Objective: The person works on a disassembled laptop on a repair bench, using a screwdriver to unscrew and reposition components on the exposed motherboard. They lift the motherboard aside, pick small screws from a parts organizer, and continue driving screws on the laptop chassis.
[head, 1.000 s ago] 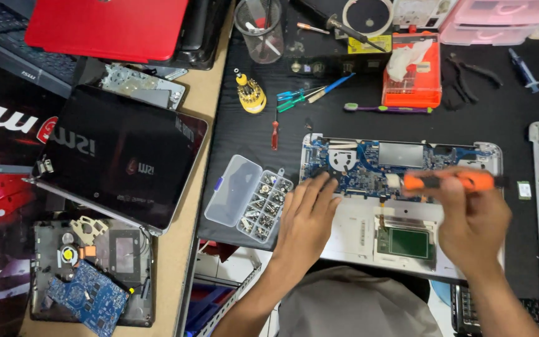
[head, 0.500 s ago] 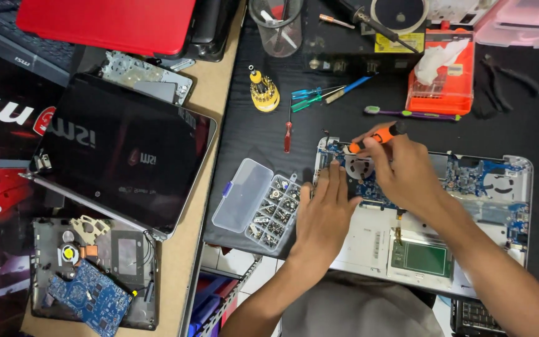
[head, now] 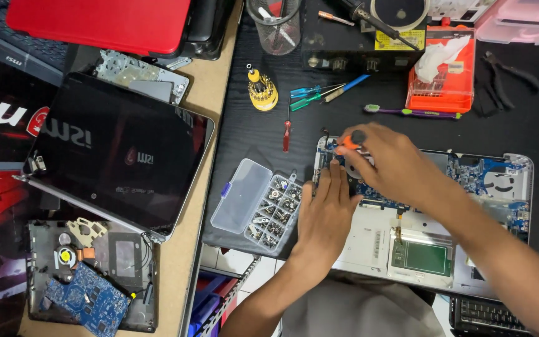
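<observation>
**Both hands at the top-left corner of an opened laptop base**

The opened laptop base [head: 369, 243] lies on the black mat, at about four o'clock from the middle of the head view, its blue circuit board exposed along the far edge. The right hand [head: 391, 163] reaches in from five o'clock and is curled tight around an orange-handled screwdriver [head: 350, 140], held at the board's ten o'clock corner; the tip is hidden behind the fingers. The left hand [head: 327, 215] lies flat, fingers together and stretched out, pressing on the base just beside the right hand, at its seven o'clock.

At nine o'clock from the left hand, touching distance from the base, sits a clear screw organiser box [head: 258, 205] with its lid swung open. A small red screwdriver [head: 287, 135] lies on the mat at eleven o'clock from the hands. Farther up, at twelve o'clock, stand a yellow bit holder [head: 262, 92] and an orange parts case [head: 441, 72]. A dark laptop lid [head: 116, 153] rests well apart at nine o'clock.
</observation>
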